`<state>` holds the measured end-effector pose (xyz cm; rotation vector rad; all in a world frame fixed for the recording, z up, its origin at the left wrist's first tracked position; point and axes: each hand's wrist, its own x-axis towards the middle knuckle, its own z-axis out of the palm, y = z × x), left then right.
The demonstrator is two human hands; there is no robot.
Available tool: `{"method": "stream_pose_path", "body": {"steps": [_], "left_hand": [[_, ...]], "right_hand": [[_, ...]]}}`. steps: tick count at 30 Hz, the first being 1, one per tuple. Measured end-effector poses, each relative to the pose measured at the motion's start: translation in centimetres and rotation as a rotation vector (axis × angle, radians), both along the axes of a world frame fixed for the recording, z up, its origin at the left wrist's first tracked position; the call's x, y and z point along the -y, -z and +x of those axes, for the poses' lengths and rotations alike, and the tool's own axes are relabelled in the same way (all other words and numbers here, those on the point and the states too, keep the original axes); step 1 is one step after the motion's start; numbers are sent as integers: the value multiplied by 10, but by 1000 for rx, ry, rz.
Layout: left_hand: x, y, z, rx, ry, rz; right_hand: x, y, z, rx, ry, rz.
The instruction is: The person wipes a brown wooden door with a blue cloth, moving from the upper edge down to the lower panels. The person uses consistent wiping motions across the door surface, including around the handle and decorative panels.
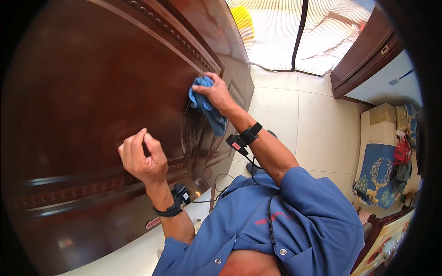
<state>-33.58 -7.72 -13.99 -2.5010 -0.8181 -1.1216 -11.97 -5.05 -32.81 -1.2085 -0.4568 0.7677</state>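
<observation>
My right hand [214, 91] grips a bunched blue cloth [214, 120] against the carved moulding of a glossy dark brown panelled door [103, 86]. Part of the cloth hangs down below the fingers. My left hand [145, 158] is raised in front of the door's lower part, fingers curled inward with a gap between thumb and forefinger; I see nothing in it. Whether it touches the door I cannot tell. Each wrist wears a black strap with a small cabled device.
Pale floor tiles [276, 107] lie to the right of the door. A mesh curtain [297, 38] hangs in a doorway, a yellow container [242, 22] behind it. At the right stand a seat with a blue deer-patterned cover [374, 172] and a table [383, 241]. Cables run near my body.
</observation>
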Motion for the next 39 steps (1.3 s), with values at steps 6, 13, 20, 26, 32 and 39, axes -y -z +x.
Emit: {"method": "stream_pose_path", "body": {"steps": [6, 13, 20, 26, 32, 39], "left_hand": [[12, 40, 19, 241, 154, -932], [-2, 79, 43, 529, 432, -1268], [-5, 67, 49, 937, 518, -1522], [-5, 59, 65, 995, 564, -1595], [-13, 66, 69, 396, 167, -1413], [-3, 29, 67, 194, 257, -218]], "right_hand": [[40, -97, 0, -704, -371, 687], [79, -101, 3, -262, -273, 471], [106, -41, 45, -1, -184, -238], [107, -29, 13, -412, -644, 54], [99, -19, -2, -707, -833, 197], [65, 8, 22, -797, -358, -82]]}}
